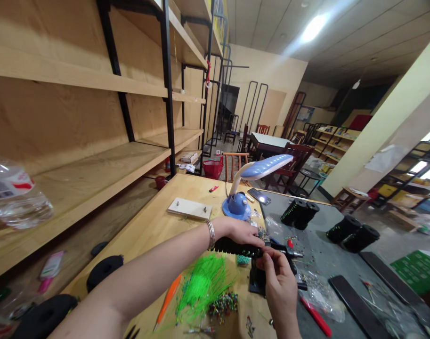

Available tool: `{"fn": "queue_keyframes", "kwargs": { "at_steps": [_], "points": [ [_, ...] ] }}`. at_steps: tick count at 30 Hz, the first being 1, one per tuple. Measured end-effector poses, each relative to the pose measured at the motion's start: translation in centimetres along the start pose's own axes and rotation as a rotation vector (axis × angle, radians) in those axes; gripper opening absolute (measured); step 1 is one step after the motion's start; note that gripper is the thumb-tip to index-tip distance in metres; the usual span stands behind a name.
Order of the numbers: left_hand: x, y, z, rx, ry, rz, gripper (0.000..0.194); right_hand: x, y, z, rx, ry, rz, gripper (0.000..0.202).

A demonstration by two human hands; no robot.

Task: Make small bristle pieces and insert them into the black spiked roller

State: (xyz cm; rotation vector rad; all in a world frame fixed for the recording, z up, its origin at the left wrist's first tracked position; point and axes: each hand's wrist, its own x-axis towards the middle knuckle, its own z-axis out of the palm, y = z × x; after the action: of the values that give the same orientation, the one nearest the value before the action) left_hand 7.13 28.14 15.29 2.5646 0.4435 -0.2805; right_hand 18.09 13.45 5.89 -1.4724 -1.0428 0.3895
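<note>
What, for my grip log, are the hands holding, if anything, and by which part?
Left hand lies over the black ridged piece near its right end, beside the right hand; what either grips cannot be told.

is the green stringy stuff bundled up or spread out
Spread out: the green strands lie fanned in a loose pile on the wooden tabletop, their ends pointing different ways.

You've got a bright white oblong ceiling light (314,28) w/ streaky glare; upper R's dim; wide-angle distortion tilts & stretches your edges; clear plastic water bottle (19,195), far L, looks soft.
</note>
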Motion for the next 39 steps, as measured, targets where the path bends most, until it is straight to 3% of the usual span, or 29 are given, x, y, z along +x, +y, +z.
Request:
{"fn": "queue_keyframes", "kwargs": {
  "at_steps": [10,39],
  "points": [
    [-0.04,0.02,0.02,0.006,0.012,0.0,0.052,0.16,-0.67,0.08,-0.045,0.02,-0.008,0.036],
    [-0.02,-0.16,0.13,-0.009,0.021,0.024,0.049,0.28,0.28,0.49,-0.202,0.034,-0.182,0.024]
  ]
}}
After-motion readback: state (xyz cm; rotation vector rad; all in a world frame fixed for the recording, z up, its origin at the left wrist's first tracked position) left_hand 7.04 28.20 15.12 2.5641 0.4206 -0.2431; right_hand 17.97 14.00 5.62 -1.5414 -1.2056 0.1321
